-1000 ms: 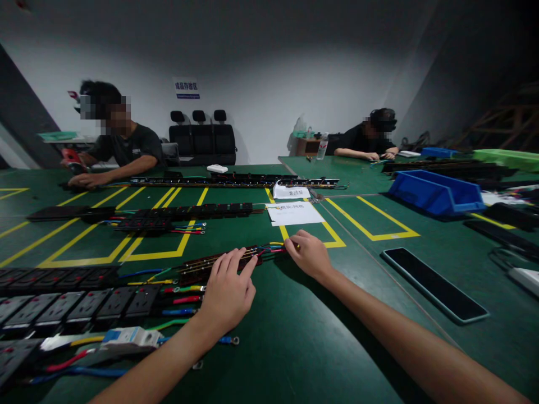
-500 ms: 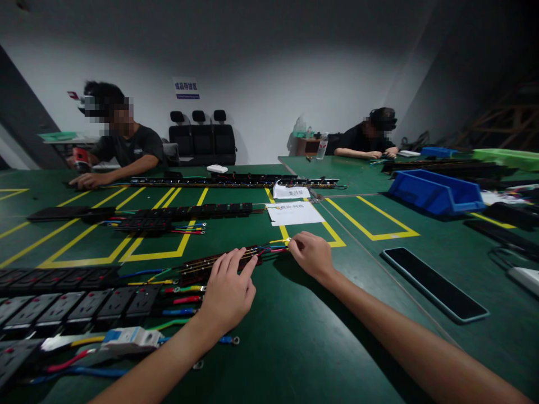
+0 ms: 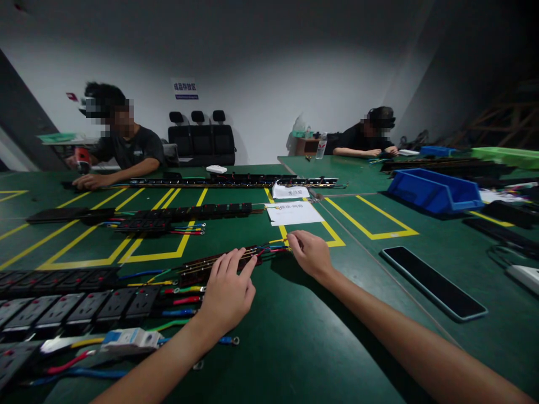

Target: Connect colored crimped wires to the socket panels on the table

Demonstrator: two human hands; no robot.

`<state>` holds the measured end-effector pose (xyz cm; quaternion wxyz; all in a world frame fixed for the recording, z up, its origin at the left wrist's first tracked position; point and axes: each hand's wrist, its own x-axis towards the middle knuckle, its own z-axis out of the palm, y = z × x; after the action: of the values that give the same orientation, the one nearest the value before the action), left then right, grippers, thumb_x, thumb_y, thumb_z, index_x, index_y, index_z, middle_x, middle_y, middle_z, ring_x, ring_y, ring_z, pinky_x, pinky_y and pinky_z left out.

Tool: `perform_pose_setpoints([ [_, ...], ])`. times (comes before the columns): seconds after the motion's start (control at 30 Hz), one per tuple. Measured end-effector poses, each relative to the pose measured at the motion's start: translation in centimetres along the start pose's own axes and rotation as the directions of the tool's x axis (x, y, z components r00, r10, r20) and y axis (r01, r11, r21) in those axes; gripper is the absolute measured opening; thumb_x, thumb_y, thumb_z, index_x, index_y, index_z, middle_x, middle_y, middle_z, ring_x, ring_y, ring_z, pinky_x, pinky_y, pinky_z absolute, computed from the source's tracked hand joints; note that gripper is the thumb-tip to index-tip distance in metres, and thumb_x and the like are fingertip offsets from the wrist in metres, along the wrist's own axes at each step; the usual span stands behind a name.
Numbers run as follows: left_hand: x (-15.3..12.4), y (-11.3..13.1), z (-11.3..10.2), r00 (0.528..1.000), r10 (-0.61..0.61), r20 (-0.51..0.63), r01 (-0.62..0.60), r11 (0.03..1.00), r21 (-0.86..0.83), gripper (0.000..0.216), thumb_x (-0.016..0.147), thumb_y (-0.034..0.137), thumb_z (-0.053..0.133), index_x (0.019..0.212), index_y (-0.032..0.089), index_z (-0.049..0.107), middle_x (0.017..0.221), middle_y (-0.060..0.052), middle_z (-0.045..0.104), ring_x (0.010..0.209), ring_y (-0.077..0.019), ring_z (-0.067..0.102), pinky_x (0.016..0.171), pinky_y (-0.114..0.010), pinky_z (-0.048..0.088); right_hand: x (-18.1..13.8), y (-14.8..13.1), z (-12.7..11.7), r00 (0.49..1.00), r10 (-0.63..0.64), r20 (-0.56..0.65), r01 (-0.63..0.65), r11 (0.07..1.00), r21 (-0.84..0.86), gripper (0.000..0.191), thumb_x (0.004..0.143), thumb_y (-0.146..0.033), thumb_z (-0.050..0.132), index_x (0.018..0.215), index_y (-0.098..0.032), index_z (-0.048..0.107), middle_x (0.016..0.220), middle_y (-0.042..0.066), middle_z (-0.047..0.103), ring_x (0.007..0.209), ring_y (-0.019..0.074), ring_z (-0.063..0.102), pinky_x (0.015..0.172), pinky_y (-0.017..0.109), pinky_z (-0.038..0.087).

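Note:
My left hand (image 3: 227, 292) lies flat with fingers stretched out, pressing on a dark socket strip with copper bars (image 3: 206, 265) on the green table (image 3: 295, 342). My right hand (image 3: 309, 253) is closed in a pinch on the coloured wires (image 3: 273, 247) that stick out of the strip's right end. Yellow, red, blue and green leads fan out there.
Rows of black socket modules (image 3: 63, 306) with coloured leads lie at the left. More strips (image 3: 189, 213) lie farther back, with white paper sheets (image 3: 292, 213). A long black cover (image 3: 433, 283) and a blue bin (image 3: 435, 192) are at the right. Two other people work at the far edge.
My right hand has shifted slightly along the wire ends; my left hand stays on the strip. The person at the far left has moved a little.

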<state>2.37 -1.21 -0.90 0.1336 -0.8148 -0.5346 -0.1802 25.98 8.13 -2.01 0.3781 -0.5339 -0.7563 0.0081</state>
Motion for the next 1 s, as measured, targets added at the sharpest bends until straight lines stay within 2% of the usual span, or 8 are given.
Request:
perform_pose_setpoints([
  [0.13, 0.0, 0.0, -0.1, 1.000, -0.002, 0.012, 0.001, 1.000, 0.011, 0.051, 0.090, 0.019, 0.051, 0.140, 0.020, 0.059, 0.144, -0.016, 0.055, 0.134, -0.0334, 0.049, 0.113, -0.056, 0.039, 0.2, -0.1, 0.1, 0.993, 0.050, 0.109, -0.041, 0.996, -0.078, 0.050, 0.101, -0.044, 0.040, 0.061, -0.020, 0.057, 0.066, 0.003, 0.064, 0.060, 0.0141, 0.052, 0.056, 0.030, 0.020],
  [0.3, 0.0, 0.0, 0.0, 1.000, -0.006, 0.007, 0.006, 1.000, 0.007, 0.050, 0.091, 0.019, 0.050, 0.140, 0.020, 0.059, 0.144, -0.015, 0.055, 0.135, -0.0335, 0.049, 0.112, -0.057, 0.040, 0.4, -0.4, 0.1, 0.971, 0.093, 0.222, -0.069, 0.991, -0.114, 0.055, 0.102, -0.048, 0.038, 0.059, -0.020, 0.056, 0.061, 0.004, 0.063, 0.055, 0.0143, 0.051, 0.055, 0.030, 0.017],
  [0.5, -0.1, 0.0, -0.1, 1.000, -0.004, 0.004, 0.004, 1.000, 0.007, 0.049, 0.091, 0.019, 0.050, 0.139, 0.020, 0.059, 0.144, -0.015, 0.055, 0.134, -0.0337, 0.049, 0.111, -0.057, 0.041, 0.4, -0.4, 0.1, 0.969, 0.104, 0.226, -0.060, 0.979, -0.193, 0.044, 0.103, -0.046, 0.037, 0.077, -0.022, 0.064, 0.068, 0.003, 0.067, 0.058, 0.0158, 0.055, 0.055, 0.029, 0.016],
  [0.67, -0.1, 0.0, -0.1, 1.000, 0.000, -0.002, 0.000, 1.000, 0.002, 0.049, 0.090, 0.018, 0.050, 0.139, 0.020, 0.060, 0.144, -0.016, 0.055, 0.134, -0.0338, 0.049, 0.111, -0.057, 0.041, 0.5, -0.5, 0.1, 0.965, 0.195, 0.177, -0.152, 0.961, -0.231, 0.035, 0.103, -0.044, 0.037, 0.100, -0.024, 0.067, 0.079, 0.004, 0.073, 0.065, 0.0175, 0.061, 0.056, 0.028, 0.018],
  [0.87, -0.1, 0.0, 0.1, 1.000, 0.003, -0.029, -0.003, 1.000, -0.018, 0.050, 0.088, 0.017, 0.052, 0.137, 0.020, 0.061, 0.142, -0.015, 0.056, 0.133, -0.0335, 0.050, 0.111, -0.056, 0.040, 0.8, -1.0, -0.2, 0.921, 0.295, 0.256, -0.203, 0.922, -0.329, 0.054, 0.103, -0.052, 0.032, 0.075, -0.022, 0.067, 0.079, 0.008, 0.073, 0.066, 0.0191, 0.063, 0.057, 0.029, 0.019],
  [1.0, -0.1, 0.0, 0.1, 1.000, 0.003, -0.027, -0.004, 1.000, -0.019, 0.050, 0.088, 0.017, 0.052, 0.137, 0.019, 0.061, 0.142, -0.016, 0.056, 0.133, -0.0341, 0.050, 0.111, -0.057, 0.040, 1.0, -1.1, -0.3, 0.904, 0.311, 0.294, -0.223, 0.928, -0.299, 0.058, 0.099, -0.063, 0.035, 0.074, -0.022, 0.067, 0.075, 0.007, 0.071, 0.067, 0.0207, 0.062, 0.056, 0.028, 0.021],
])
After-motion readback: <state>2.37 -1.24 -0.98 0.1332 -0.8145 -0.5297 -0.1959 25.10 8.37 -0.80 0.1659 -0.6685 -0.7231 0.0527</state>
